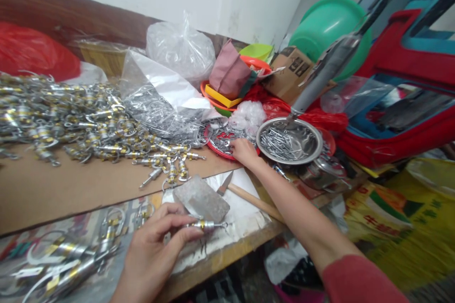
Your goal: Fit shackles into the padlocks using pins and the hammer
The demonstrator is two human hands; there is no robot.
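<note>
Metal clasp point(205, 224), silver with a gold band, sits pinched between the thumb and fingertips of the left hand point(156, 246). It is held low at the near edge of the table point(227, 251), over a sheet of white paper point(245, 218) and just in front of a grey stone block point(201, 198).

The right hand point(243, 151) is stretched out across the table to a red tray point(213, 144) of small metal parts, its fingers down among them. I cannot tell whether they have closed on anything. Just right of that hand stands a steel bowl point(289, 142) filled with thin pins. A hammer point(249, 199) with a wooden handle lies under the right forearm, its head beside the stone block.

A big heap of finished clasps point(71, 118) is spread over brown cardboard point(71, 184) to the left. More of them lie by the left wrist.

As for writing, a yellow sack point(387, 227) under the table's right end carries red Chinese characters, too blurred for me to read. A cardboard box point(293, 68) at the back has black printed marks, also illegible. A green basin point(327, 23) leans behind it.
</note>
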